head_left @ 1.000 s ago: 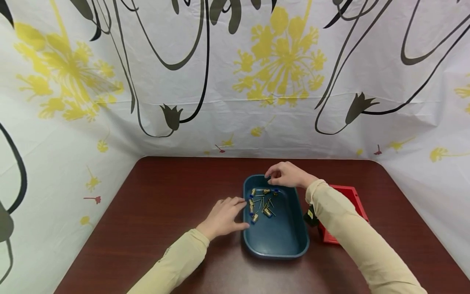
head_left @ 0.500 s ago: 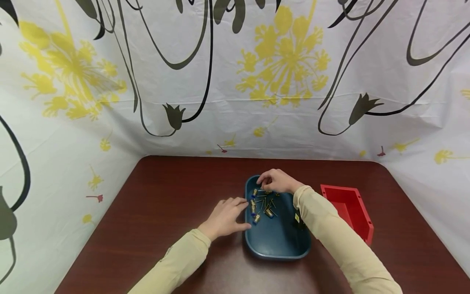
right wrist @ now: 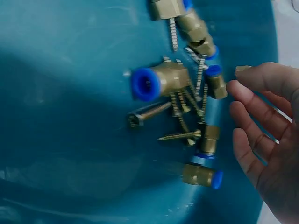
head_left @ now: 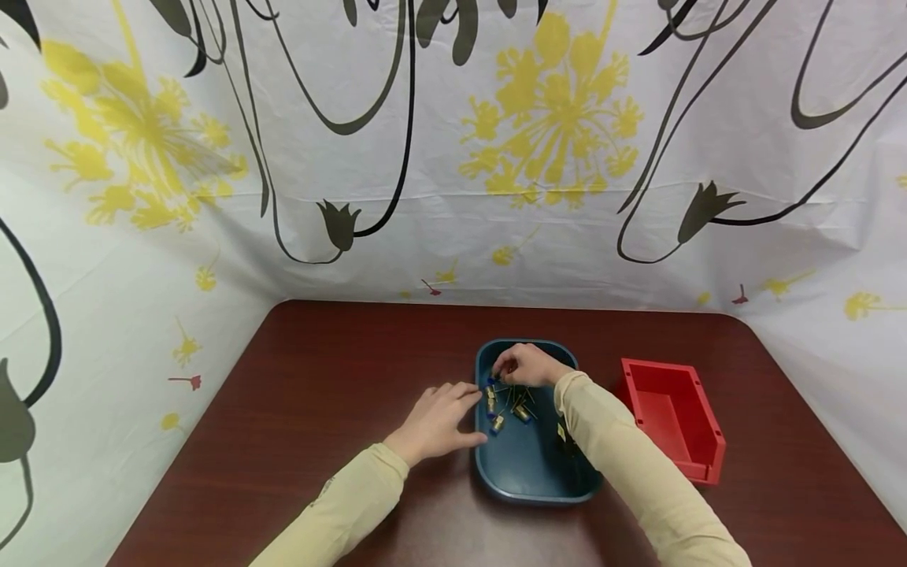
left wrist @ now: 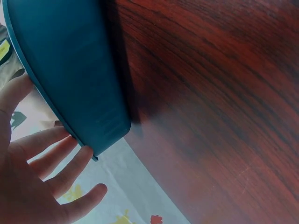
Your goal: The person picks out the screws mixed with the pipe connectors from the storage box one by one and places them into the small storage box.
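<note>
My left hand (head_left: 441,421) rests against the left rim of the blue tray (head_left: 527,472), fingers spread; in the left wrist view several fingertips touch the rim (left wrist: 46,97). Inside the tray's far left part, my right hand (head_left: 527,365) reaches down with bent fingers. In the right wrist view, the thumb and index tips of the right hand (right wrist: 271,112) are close beside a brass fitting with a blue ring (right wrist: 216,82); whether they touch it is unclear. Several more brass fittings (right wrist: 198,175) and several screws (right wrist: 180,136) lie loosely mixed near them.
A red bin (head_left: 669,417) stands on the brown table (head_left: 354,354) to the right of the tray, behind the right forearm. A white patterned cloth (head_left: 425,197) hangs behind the table and at its sides.
My right hand has moved from above the tray's far right rim leftward and down to the fittings. The red bin is less covered by the right arm. My left hand stays at the rim.
</note>
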`<state>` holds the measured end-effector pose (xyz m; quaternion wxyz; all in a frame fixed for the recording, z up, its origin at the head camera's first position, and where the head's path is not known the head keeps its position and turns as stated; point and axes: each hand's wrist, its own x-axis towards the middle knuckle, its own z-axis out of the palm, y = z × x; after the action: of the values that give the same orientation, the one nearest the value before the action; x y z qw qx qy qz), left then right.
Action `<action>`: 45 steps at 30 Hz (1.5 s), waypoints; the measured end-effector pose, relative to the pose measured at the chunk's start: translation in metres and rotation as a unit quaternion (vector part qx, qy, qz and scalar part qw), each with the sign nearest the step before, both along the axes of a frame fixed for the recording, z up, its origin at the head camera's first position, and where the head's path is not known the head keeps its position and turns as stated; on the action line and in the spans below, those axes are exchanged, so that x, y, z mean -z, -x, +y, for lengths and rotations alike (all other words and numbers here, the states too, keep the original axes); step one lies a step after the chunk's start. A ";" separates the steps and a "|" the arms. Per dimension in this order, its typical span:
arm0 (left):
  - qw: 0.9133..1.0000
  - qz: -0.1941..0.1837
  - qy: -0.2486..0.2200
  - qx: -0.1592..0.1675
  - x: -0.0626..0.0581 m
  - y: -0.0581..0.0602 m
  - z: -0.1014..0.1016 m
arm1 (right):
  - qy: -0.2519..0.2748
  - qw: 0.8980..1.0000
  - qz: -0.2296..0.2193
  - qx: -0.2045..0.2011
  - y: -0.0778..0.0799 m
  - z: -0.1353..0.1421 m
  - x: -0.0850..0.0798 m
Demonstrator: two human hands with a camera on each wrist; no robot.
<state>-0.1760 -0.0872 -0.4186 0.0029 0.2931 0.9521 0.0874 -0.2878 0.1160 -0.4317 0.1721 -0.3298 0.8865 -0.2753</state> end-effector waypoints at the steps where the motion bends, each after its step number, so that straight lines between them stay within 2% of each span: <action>1: 1.000 -0.001 0.000 0.001 0.000 0.000 0.000 | -0.002 1.000 0.001 0.000 -0.001 0.000 0.002; 14: 1.000 -0.002 -0.004 0.001 0.000 0.000 0.000 | -0.023 0.999 0.015 0.022 -0.005 -0.006 0.022; 25: 1.000 -0.003 -0.004 -0.001 -0.002 -0.002 0.000 | -0.002 0.999 0.050 0.018 -0.007 -0.007 0.028; 45: 1.000 -0.002 -0.008 0.000 0.001 -0.001 0.001 | -0.008 0.997 0.065 0.033 -0.009 -0.007 0.035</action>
<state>-0.1752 -0.0866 -0.4195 0.0027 0.2926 0.9515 0.0954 -0.2792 0.1093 -0.4665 0.1071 -0.3160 0.9084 -0.2518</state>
